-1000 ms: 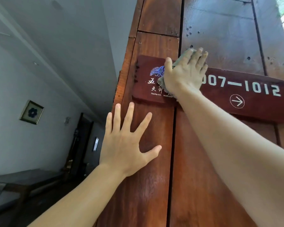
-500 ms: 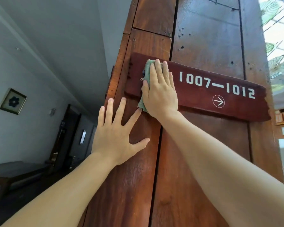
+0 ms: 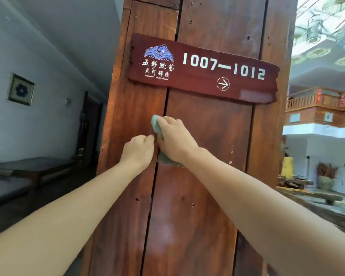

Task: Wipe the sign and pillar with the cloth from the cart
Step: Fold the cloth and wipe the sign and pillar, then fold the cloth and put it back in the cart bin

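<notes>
A dark red wooden sign [image 3: 203, 74] with white "1007—1012", an arrow and a blue emblem is fixed across the brown wooden pillar [image 3: 203, 148]. Below the sign, my right hand [image 3: 175, 139] grips a bunched green cloth [image 3: 156, 124] against the pillar face near its centre seam. My left hand [image 3: 138, 149] is right beside it, fingers curled, its fingertips at the cloth's edge; whether it grips the cloth is unclear. The whole sign is uncovered.
A dim corridor with a low bench [image 3: 28, 168] and a framed picture [image 3: 21, 89] lies to the left. On the right are a wooden balcony railing [image 3: 319, 100], a low wooden table [image 3: 315, 194] and a yellow object [image 3: 287, 166].
My right hand came down off the sign with the cloth to the pillar below. My left hand lifted from flat on the pillar and curled beside the cloth. The view tilted downward.
</notes>
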A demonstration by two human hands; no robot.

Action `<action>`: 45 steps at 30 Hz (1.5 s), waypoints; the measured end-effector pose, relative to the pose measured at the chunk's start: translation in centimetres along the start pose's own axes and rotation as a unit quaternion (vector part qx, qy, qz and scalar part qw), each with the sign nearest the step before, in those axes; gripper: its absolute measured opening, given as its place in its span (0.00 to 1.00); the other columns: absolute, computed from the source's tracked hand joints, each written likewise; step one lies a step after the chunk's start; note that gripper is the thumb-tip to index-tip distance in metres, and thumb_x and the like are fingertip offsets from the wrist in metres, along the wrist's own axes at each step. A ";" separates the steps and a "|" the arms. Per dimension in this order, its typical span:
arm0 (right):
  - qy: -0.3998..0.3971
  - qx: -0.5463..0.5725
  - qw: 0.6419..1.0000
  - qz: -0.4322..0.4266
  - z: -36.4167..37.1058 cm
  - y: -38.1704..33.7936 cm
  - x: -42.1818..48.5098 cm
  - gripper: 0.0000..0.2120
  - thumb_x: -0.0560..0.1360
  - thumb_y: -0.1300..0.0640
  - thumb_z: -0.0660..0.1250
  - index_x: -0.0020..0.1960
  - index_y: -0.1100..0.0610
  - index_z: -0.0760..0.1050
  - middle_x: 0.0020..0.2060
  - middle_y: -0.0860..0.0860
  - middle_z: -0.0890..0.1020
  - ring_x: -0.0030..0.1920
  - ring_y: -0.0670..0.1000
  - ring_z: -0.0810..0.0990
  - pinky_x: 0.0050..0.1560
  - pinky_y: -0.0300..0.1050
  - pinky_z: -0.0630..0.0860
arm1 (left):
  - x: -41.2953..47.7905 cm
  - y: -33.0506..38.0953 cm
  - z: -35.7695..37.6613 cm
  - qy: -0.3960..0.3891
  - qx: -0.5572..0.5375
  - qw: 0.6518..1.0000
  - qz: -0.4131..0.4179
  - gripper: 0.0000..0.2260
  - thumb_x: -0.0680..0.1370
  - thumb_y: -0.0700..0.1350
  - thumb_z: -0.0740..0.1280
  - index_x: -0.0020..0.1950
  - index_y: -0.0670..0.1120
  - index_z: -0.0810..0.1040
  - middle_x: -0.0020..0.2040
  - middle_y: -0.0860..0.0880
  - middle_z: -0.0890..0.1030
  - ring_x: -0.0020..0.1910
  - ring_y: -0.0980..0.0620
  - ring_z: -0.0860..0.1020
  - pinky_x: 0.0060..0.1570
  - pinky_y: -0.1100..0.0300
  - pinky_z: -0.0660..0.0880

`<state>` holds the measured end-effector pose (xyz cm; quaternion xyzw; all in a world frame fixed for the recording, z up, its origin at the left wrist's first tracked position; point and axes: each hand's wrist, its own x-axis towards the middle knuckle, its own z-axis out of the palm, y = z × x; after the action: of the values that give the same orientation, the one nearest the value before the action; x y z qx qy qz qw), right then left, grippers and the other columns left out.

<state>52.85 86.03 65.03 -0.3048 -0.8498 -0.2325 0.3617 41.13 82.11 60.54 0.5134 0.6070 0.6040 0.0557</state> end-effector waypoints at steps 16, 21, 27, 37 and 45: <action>-0.318 0.563 0.718 0.256 7.2 -0.9 -31.3 0.52 0.68 0.48 0.80 0.82 0.49 0.51 0.63 0.45 0.79 0.58 0.47 0.83 0.59 0.51 0.82 | -26.2 -11.9 5.4 -0.168 -0.389 0.810 -0.405 0.19 0.84 0.53 0.56 0.67 0.45 0.78 0.62 0.40 0.83 0.60 0.40 0.83 0.54 0.44 0.80; -0.378 0.663 0.544 0.348 9.5 -3.9 -38.7 0.44 0.73 0.63 0.76 0.81 0.56 0.56 0.58 0.59 0.85 0.57 0.57 0.85 0.60 0.57 0.81 | -33.2 -15.0 4.0 -0.151 -0.378 0.800 -0.441 0.17 0.82 0.41 0.62 0.71 0.43 0.74 0.63 0.37 0.82 0.62 0.40 0.81 0.55 0.46 0.81; -0.448 0.667 0.530 0.271 9.8 -8.2 -44.7 0.45 0.65 0.74 0.78 0.76 0.51 0.68 0.53 0.63 0.84 0.58 0.63 0.84 0.64 0.63 0.77 | -41.8 -17.7 0.6 -0.121 -0.259 0.815 -0.504 0.52 0.71 0.27 0.73 0.82 0.53 0.43 0.56 0.41 0.81 0.52 0.43 0.86 0.44 0.49 0.83; -0.467 0.606 0.623 0.164 8.9 -21.5 -44.8 0.13 0.69 0.67 0.78 0.51 0.70 0.80 0.41 0.64 0.80 0.41 0.54 0.77 0.49 0.59 0.79 | -50.3 -16.8 -10.4 -0.131 0.049 0.914 -0.382 0.24 0.64 0.28 0.77 0.59 0.41 0.82 0.53 0.43 0.85 0.46 0.52 0.82 0.48 0.61 0.78; -0.489 0.718 0.438 0.233 7.2 -36.0 -42.7 0.09 0.78 0.67 0.68 0.57 0.62 0.73 0.52 0.63 0.80 0.50 0.60 0.81 0.51 0.58 0.79 | -53.6 -18.7 -24.5 0.060 -0.032 0.907 -0.415 0.12 0.71 0.39 0.77 0.53 0.41 0.85 0.48 0.45 0.88 0.49 0.50 0.86 0.49 0.62 0.81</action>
<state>48.36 50.06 21.90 -0.1855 -0.6451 0.7411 0.0160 38.84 33.34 22.60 0.1756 0.7477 0.5750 0.2818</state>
